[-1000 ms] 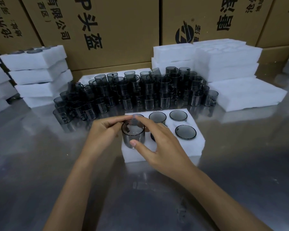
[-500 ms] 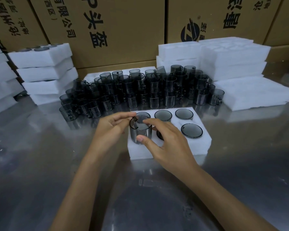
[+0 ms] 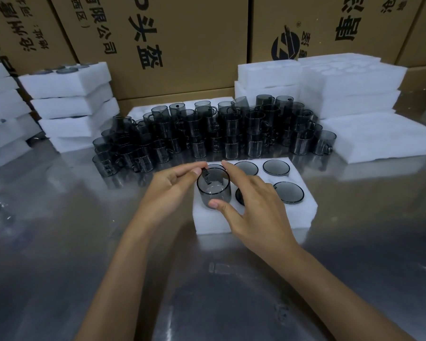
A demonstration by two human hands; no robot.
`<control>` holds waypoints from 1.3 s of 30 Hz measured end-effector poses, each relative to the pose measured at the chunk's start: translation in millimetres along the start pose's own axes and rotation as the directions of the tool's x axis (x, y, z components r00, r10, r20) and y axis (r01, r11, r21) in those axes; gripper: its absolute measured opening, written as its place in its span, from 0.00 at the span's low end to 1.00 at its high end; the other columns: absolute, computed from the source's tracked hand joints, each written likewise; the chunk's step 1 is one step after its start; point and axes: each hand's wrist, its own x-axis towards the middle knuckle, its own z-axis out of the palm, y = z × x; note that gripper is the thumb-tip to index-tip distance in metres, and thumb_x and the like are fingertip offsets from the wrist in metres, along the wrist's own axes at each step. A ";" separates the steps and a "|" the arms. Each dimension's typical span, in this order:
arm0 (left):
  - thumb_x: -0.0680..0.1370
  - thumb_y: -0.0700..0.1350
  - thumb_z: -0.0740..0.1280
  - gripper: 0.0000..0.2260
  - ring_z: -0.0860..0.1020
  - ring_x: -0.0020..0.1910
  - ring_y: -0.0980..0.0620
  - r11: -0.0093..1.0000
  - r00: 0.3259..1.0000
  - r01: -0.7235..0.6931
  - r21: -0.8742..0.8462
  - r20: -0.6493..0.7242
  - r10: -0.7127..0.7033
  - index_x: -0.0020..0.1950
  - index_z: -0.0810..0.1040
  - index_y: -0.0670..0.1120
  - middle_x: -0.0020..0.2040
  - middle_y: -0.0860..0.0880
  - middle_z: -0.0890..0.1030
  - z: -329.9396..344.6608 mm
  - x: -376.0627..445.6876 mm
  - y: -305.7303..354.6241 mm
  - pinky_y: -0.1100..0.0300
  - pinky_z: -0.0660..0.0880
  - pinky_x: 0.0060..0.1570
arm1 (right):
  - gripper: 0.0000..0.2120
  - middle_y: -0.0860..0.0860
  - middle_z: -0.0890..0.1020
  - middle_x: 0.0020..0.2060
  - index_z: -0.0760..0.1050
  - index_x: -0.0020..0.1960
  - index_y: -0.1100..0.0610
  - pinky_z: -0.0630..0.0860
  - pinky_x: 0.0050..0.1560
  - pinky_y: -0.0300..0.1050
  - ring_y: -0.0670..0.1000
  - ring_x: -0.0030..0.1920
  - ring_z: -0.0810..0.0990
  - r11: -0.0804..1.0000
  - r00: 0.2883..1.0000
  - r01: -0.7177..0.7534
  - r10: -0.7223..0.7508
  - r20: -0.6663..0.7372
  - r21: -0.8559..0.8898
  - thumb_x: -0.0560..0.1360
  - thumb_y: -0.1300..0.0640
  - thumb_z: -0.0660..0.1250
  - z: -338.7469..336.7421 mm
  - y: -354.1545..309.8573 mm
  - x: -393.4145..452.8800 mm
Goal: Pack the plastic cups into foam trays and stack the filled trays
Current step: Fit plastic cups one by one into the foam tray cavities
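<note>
**One cup held over the front-left corner of the foam tray**

In the head view, we see a smoky grey plastic cup [image 3: 213, 187] standing upright with its mouth up, at the front-left corner of a white foam tray [image 3: 253, 217]. We cannot tell if its bottom has already entered a hole of the tray or only rests above it. Our right hand [image 3: 253, 207] grips the cup: the thumb presses on the near side of the wall and the index finger curls to the far rim. Our left hand [image 3: 172, 187] pinches the left part of the rim with the thumb and index finger, and the other fingers are curled under.

The tray lies on a shiny metal table [image 3: 59, 242], directly in front of us. In the tray we see other cups already sunk into their holes, so that only the round dark tops [image 3: 288, 191] show; one of them is half hidden behind the right hand.

Behind the tray stands a dense group of loose cups [image 3: 207, 129], some piled on others. To the left there is a stack of filled trays [image 3: 69, 104]. To the right there are piles of white foam trays [image 3: 349, 84]. Brown cardboard boxes [image 3: 182, 40] with black print close the background.
</note>
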 end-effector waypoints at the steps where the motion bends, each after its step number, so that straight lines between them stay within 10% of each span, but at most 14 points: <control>1: 0.81 0.46 0.65 0.11 0.79 0.60 0.62 1.000 1.000 0.002 0.003 -0.003 -0.002 0.60 0.84 0.53 0.55 0.58 0.85 0.0 0.1 0.1 0.57 0.70 0.69 | 0.30 0.44 0.80 0.58 0.67 0.75 0.46 0.69 0.60 0.44 0.44 0.59 0.73 1.000 1.000 -0.003 0.003 0.005 0.001 0.75 0.41 0.69 -0.8 0.0 0.3; 21: 0.77 0.44 0.71 0.06 0.71 0.66 0.71 1.000 0.995 0.028 0.002 0.093 -0.028 0.51 0.87 0.51 0.61 0.62 0.78 -8.9 8.0 -24.1 0.76 0.69 0.58 | 0.29 0.45 0.79 0.63 0.72 0.68 0.47 0.59 0.67 0.42 0.48 0.72 0.64 0.989 0.995 0.033 -0.019 0.093 -0.147 0.72 0.33 0.64 -0.3 5.2 -1.5; 26: 0.75 0.47 0.73 0.12 0.70 0.72 0.54 0.991 0.987 0.137 0.004 0.089 -0.137 0.57 0.78 0.50 0.70 0.50 0.75 -6.7 11.8 -33.3 0.50 0.65 0.74 | 0.34 0.47 0.77 0.68 0.77 0.65 0.51 0.60 0.72 0.48 0.47 0.76 0.60 0.965 0.992 0.093 -0.069 0.104 -0.244 0.72 0.28 0.58 1.4 2.6 -0.4; 32: 0.77 0.43 0.71 0.29 0.75 0.57 0.66 0.983 0.977 0.178 -0.036 0.121 -0.173 0.76 0.64 0.50 0.62 0.56 0.76 -3.3 10.2 -32.1 0.74 0.75 0.45 | 0.38 0.52 0.77 0.69 0.77 0.67 0.57 0.59 0.74 0.56 0.52 0.77 0.62 0.873 0.977 0.177 -0.098 0.192 -0.454 0.76 0.29 0.51 5.2 0.5 -2.7; 39: 0.80 0.48 0.67 0.09 0.83 0.57 0.51 0.955 0.941 0.277 -0.105 0.233 -0.247 0.58 0.85 0.50 0.55 0.49 0.85 -1.9 2.3 -30.1 0.56 0.77 0.59 | 0.32 0.47 0.67 0.76 0.72 0.71 0.48 0.52 0.75 0.54 0.49 0.79 0.56 0.954 0.999 0.037 -0.037 0.006 -0.297 0.78 0.30 0.48 -4.0 5.6 -3.4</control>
